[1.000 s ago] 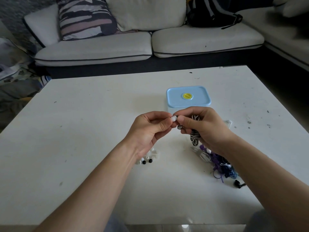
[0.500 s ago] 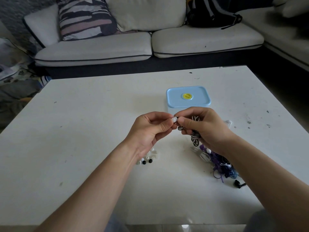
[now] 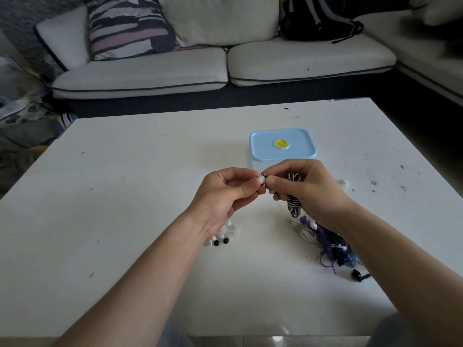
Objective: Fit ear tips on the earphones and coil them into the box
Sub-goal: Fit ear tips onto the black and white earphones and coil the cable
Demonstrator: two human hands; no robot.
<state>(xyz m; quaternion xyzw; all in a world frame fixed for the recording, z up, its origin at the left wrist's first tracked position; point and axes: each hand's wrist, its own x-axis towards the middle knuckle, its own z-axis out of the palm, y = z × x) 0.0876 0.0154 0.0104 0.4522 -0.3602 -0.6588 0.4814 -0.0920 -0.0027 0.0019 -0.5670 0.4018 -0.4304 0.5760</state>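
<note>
My left hand [image 3: 225, 194] pinches a white ear tip [image 3: 261, 180] between thumb and forefinger. My right hand [image 3: 308, 190] pinches the bud of a black-and-white striped earphone [image 3: 293, 204] right against that tip; its coiled cable hangs below my palm. Behind both hands stands the box [image 3: 282, 145], its light blue lid with a yellow centre button shut on it. Loose white and black ear tips [image 3: 223, 236] lie on the table under my left wrist. A tangle of purple, blue and white earphones [image 3: 330, 242] lies under my right forearm.
The white table [image 3: 125, 196] carries a small black earphone piece [image 3: 359, 276] near the tangle and a small clear item [image 3: 342, 182] right of my right hand. A grey sofa [image 3: 225, 66] with a striped cushion and a black backpack stands beyond the far edge.
</note>
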